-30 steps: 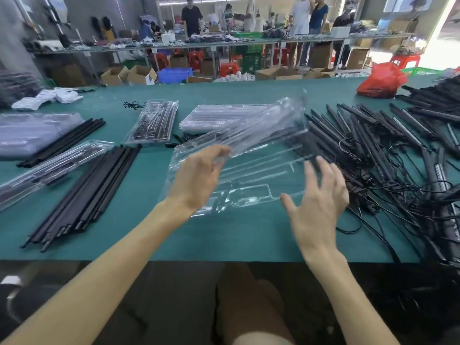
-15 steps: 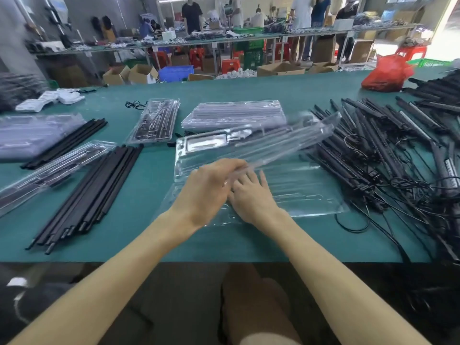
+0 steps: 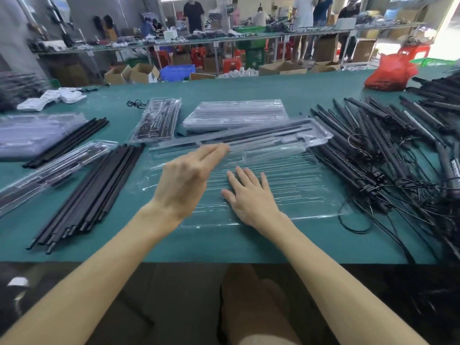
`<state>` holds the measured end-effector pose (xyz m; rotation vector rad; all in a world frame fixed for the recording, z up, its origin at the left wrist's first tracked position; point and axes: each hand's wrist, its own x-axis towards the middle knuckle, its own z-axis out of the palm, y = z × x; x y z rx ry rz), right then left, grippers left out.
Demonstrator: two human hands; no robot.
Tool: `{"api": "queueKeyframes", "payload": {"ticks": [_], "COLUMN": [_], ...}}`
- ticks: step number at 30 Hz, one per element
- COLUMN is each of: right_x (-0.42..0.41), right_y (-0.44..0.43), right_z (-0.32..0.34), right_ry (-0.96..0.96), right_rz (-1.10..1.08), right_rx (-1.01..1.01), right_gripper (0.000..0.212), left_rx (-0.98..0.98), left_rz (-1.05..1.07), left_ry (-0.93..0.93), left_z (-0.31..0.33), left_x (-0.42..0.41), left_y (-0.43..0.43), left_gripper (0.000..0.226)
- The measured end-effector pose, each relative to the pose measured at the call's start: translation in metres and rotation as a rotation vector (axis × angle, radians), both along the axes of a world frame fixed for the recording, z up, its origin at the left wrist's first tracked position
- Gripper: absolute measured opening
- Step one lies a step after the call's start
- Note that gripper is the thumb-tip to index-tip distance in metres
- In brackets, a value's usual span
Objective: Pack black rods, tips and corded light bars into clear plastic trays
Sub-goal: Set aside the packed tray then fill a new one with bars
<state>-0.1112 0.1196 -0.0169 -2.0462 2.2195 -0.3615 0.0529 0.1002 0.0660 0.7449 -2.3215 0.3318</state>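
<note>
head | black rods (image 3: 99, 185) at left, untouched | left hand (image 3: 189, 178): fingers straight, together, at near edge of upper tray (image 3: 261, 139); thumb hidden, pinch or touch unclear | upper tray dropped from tilted lift, nearly flat now | right hand (image 3: 251, 195) spread flat, pressing lower tray (image 3: 301, 188) | trays parted, lower one empty, likely ready for loading | corded light bars (image 3: 361, 145) heaped right

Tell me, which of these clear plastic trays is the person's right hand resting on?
The empty clear plastic tray lying flat nearest the green table front edge; the right hand lies spread on it. The other trays sit farther back or off left.
</note>
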Motion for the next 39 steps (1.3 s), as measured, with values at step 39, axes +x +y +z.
{"api": "queueKeyframes", "payload": {"ticks": [39], "right_x": [0.008], "right_y": [0.004], "right_z": [-0.010], "right_ry": [-0.079], "right_rz": [-0.005], "right_rx": [-0.139], "right_gripper": [0.065], "left_rx": [0.043], "left_rz": [0.391], "left_ry": [-0.113], "left_z": [-0.041], "left_x": [-0.161], "left_y": [-0.228], "left_gripper": [0.034]}}
